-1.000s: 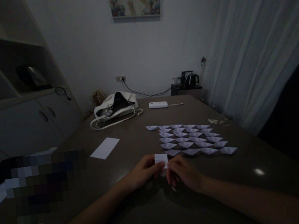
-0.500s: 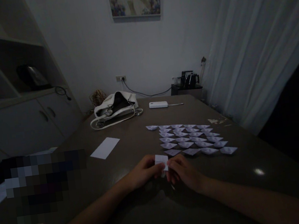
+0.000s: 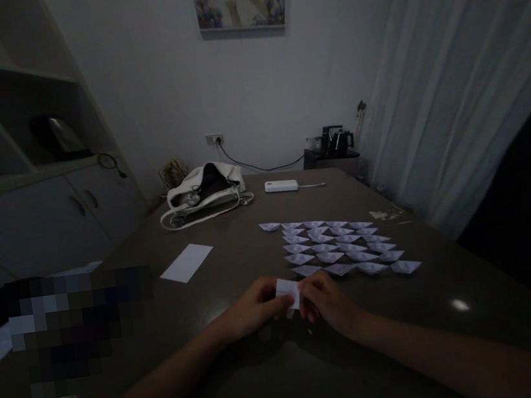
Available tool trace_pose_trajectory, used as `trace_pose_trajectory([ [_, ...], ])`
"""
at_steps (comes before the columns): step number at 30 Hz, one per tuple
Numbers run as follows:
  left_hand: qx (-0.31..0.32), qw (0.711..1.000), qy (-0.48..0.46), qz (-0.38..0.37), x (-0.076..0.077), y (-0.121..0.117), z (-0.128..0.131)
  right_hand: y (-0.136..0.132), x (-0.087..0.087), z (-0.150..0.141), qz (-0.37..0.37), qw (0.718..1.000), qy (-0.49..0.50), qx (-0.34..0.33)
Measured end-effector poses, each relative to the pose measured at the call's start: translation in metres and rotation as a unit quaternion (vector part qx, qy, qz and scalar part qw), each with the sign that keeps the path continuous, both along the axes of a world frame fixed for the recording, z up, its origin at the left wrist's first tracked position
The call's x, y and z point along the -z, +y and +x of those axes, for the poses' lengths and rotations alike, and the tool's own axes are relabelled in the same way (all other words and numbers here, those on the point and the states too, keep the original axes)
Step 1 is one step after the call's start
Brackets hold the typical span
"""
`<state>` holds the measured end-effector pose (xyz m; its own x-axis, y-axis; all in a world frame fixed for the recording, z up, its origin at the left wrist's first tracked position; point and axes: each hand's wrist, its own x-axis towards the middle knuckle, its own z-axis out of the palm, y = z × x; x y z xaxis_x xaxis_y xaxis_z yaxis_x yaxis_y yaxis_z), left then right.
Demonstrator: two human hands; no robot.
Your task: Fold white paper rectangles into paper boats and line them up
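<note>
Between my hands, above the dark table, is a small folded piece of white paper [image 3: 285, 287]. My left hand [image 3: 259, 305] is closed on its left side, thumb lying across the front. Pinched at the paper's right edge are the fingers of my right hand [image 3: 325, 302]. Just beyond my right hand, several folded paper boats [image 3: 346, 238] stand in rows on the table. A flat white sheet of paper [image 3: 187, 263] lies to the left, apart from my hands.
On the table's far side are a white handbag [image 3: 206, 194] and a white power bank [image 3: 281, 186] with a short cable. Cabinets [image 3: 45, 202] line the left, and a pale curtain [image 3: 447, 90] hangs at right. Black kettles [image 3: 339, 141] stand in the back corner.
The folded paper has tilted slightly between my hands. My right fingers have shifted a little up along its right edge; the boats and the sheet have stayed put.
</note>
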<state>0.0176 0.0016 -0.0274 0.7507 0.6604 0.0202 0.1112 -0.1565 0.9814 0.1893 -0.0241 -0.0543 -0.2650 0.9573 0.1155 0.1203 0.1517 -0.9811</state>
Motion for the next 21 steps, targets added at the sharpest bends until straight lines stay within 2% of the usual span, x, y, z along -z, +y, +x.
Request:
trace_pose_trajectory([
  [7,-0.03,0.999,-0.03,0.007,0.005,0.004,0.0,-0.002,-0.009,0.0,0.0,1.0,0.002,-0.007],
  [13,-0.037,0.999,-0.035,-0.002,0.003,0.003,0.0,-0.004,-0.01,0.001,0.009,1.0,0.001,-0.024],
  [21,-0.046,0.998,-0.044,-0.021,0.009,0.006,-0.004,-0.006,-0.011,-0.003,0.011,1.0,-0.001,-0.023],
])
